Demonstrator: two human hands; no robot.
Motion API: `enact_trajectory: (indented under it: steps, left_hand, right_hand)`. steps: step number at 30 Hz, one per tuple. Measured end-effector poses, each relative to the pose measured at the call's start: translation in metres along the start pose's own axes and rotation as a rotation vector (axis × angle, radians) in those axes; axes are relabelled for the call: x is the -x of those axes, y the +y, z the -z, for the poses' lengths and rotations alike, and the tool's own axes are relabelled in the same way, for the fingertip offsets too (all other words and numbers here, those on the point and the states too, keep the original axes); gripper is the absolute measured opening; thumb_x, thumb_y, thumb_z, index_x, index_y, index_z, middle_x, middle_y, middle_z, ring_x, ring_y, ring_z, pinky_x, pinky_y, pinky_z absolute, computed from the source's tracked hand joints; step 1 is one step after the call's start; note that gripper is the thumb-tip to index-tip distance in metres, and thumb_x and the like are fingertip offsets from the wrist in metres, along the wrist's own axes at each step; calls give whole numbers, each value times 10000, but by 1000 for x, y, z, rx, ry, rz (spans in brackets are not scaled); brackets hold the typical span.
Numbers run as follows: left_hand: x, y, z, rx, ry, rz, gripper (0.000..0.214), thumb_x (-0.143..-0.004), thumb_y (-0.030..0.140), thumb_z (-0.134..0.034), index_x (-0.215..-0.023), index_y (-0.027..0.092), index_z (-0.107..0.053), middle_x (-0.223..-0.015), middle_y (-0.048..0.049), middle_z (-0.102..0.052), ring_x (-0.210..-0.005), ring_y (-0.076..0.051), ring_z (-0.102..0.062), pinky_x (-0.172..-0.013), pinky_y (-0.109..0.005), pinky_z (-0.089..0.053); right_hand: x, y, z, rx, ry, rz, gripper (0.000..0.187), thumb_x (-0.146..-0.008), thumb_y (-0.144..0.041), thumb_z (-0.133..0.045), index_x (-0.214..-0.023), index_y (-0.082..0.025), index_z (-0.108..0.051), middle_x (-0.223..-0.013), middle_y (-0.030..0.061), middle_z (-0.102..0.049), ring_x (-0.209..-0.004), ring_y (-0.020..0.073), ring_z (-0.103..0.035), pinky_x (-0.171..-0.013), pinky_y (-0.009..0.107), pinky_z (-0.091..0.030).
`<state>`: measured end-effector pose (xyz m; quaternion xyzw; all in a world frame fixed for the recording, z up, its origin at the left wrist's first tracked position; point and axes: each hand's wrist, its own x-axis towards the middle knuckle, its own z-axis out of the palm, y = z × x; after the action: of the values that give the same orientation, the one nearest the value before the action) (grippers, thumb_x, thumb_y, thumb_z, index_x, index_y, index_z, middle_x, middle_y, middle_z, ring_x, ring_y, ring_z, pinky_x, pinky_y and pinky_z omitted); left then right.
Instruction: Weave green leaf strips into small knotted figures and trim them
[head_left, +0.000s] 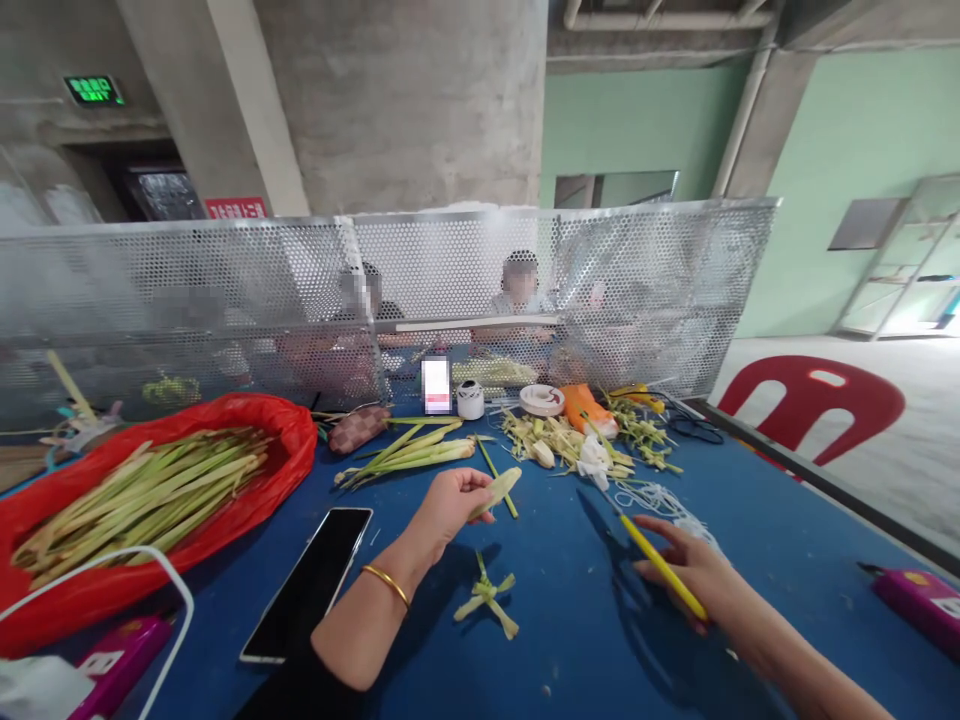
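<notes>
My left hand [450,505] is raised over the blue table [787,560] and pinches a short pale green leaf piece [496,490] between thumb and fingers. A gold bangle sits on that wrist. My right hand [694,575] rests low on the table, closed around a yellow-handled tool [660,565] that points up and left. A small woven leaf cross [487,597] lies on the table between both hands. A loose bunch of leaf strips [409,455] lies just beyond my left hand.
A red bag [289,455] holds many green leaf strips at left. A black phone [307,585] lies near my left forearm. Leaf scraps [570,445], tape rolls, an orange object and white string lie farther back. A perforated metal screen [600,290] separates people seated behind. Red chair [817,400] right.
</notes>
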<state>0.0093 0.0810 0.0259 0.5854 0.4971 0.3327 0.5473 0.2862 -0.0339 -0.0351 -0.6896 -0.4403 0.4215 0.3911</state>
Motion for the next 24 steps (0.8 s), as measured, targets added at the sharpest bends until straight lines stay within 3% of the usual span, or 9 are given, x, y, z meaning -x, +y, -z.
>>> enact_trajectory:
  steps: [2, 5, 9, 13, 18, 24]
  left_hand:
    - [-6, 3, -3, 18, 6, -2, 61, -695, 142, -664, -754, 141, -650, -642, -8, -681, -505, -102, -614, -505, -195, -413]
    - [-16, 8, -14, 32, 2, -1, 73, -686, 128, -680, -742, 139, -634, -630, -18, -691, -504, -111, -623, -481, -193, -399]
    - [-28, 18, -33, 29, -4, -5, 84, -691, 108, -685, -742, 139, -626, -656, -26, -709, -497, -112, -632, -478, -192, -408]
    - [-37, 25, -45, 40, 18, -7, 96, -695, 104, -694, -721, 141, -609, -626, 4, -680, -490, -113, -639, -519, -204, -456]
    - [-45, 23, -52, 40, 4, 5, 90, -681, 113, -705, -688, 134, -617, -599, 6, -667, -473, -114, -628, -537, -222, -483]
    - [-53, 20, -62, 10, -101, 26, 96, -629, 162, -740, -658, 135, -653, -646, -48, -719, -478, -136, -620, -519, -244, -473]
  right_hand:
    - [9, 3, 0, -166, -46, 43, 777, -690, -508, -690, -1334, -174, -413, -435, -115, -414, -276, 84, -347, -308, 209, -293]
    - [20, -5, -6, -257, -112, 63, 816, -653, -542, -736, -1327, -212, -415, -568, -89, -475, -340, 58, -367, -345, 190, -296]
    - [19, -25, -14, -250, -252, 166, 719, -638, -532, -767, -1224, -214, -500, -662, -74, -423, -496, 66, -361, -441, 190, -312]
    - [10, -38, -16, -167, -347, 254, 627, -709, -591, -695, -1162, -205, -499, -682, -69, -382, -573, 88, -325, -497, 198, -307]
    - [6, -48, -21, -136, -340, 264, 606, -686, -610, -704, -1093, -204, -514, -692, -63, -386, -598, 98, -332, -526, 204, -325]
    - [-1, -47, -25, -139, -246, 274, 499, -696, -582, -703, -1001, -211, -564, -645, -66, -405, -535, 87, -325, -466, 207, -278]
